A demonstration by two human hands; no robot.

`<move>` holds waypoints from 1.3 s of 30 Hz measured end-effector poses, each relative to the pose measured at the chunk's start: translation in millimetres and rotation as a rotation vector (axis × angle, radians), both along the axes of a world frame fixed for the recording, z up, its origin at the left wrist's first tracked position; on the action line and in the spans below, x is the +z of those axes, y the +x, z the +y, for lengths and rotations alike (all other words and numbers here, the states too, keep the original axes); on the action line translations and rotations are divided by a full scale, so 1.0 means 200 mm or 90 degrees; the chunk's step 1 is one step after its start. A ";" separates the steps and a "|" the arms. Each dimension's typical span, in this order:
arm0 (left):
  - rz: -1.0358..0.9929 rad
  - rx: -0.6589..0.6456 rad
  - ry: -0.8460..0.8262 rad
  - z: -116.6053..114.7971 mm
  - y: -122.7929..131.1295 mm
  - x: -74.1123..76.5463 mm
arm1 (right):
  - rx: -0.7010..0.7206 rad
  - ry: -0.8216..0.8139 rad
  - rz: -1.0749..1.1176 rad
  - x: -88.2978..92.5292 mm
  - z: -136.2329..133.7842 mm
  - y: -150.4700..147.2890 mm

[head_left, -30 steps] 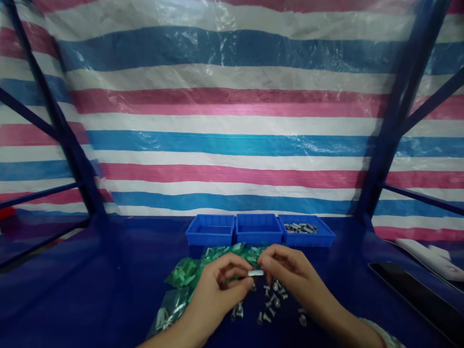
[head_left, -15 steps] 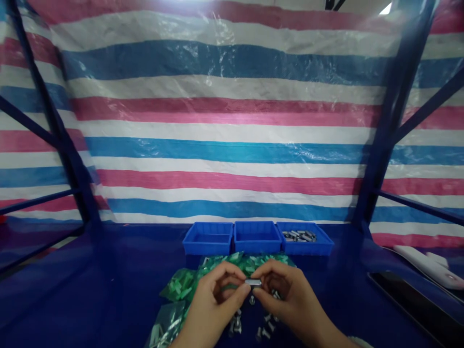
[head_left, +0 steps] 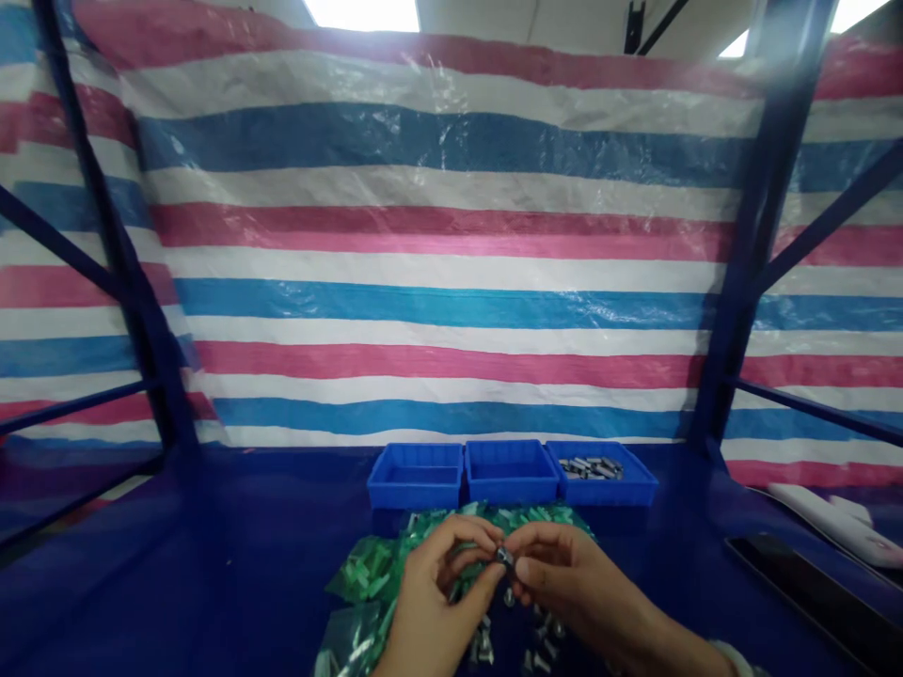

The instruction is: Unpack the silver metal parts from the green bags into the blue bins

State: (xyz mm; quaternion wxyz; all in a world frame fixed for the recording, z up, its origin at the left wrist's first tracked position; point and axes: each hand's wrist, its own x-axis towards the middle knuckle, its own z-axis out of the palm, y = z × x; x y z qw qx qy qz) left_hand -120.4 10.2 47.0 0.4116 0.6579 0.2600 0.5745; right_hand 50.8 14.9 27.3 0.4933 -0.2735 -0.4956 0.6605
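A small shiny metal piece (head_left: 505,557), short and cylinder-like, sits between the fingertips of both hands; its exact kind is too small to make out. My left hand (head_left: 446,588) pinches it from the left with thumb and index finger. From the right, my right hand (head_left: 568,575) grips it the same way. Below the hands, several small metal fittings (head_left: 483,643) lie loose on the blue table, partly hidden by the fingers. Behind the hands are clear bags of green pieces (head_left: 368,567).
Three blue bins stand in a row at the back: a left bin (head_left: 416,495), a middle bin (head_left: 513,489) and a right bin (head_left: 612,492) holding metal pieces (head_left: 591,467). A black phone-like slab (head_left: 811,588) and a white device (head_left: 836,522) lie at right. Blue posts (head_left: 748,273) flank the table.
The metal piece has turned from lying level and side-on to tilted, with its end partly toward me. My right hand has rotated around it. The camera view has tipped slightly upward.
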 end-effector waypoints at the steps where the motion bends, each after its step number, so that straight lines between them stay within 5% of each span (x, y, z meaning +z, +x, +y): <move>1: -0.007 0.005 0.003 0.00 0.00 -0.01 | 0.008 0.016 -0.013 0.00 0.00 0.00; 6: 0.024 0.046 0.045 -0.01 -0.01 -0.03 | 0.003 0.124 -0.153 0.07 0.03 0.06; 12: 0.066 0.102 0.063 0.01 -0.03 -0.04 | -0.333 0.296 -0.445 0.14 0.19 0.25; 21: 0.078 0.158 0.036 0.02 -0.02 0.01 | -0.612 0.339 -0.586 0.19 0.34 0.56; 25: 0.025 0.205 0.022 0.05 -0.06 0.04 | -0.551 0.410 -0.640 0.17 0.26 0.45; 31: 0.017 0.254 0.028 0.09 -0.08 0.05 | -0.207 0.574 -0.695 0.10 0.01 0.04; 39: 0.042 0.246 0.048 0.07 -0.07 0.04 | -0.238 0.440 -0.865 0.03 -0.05 -0.12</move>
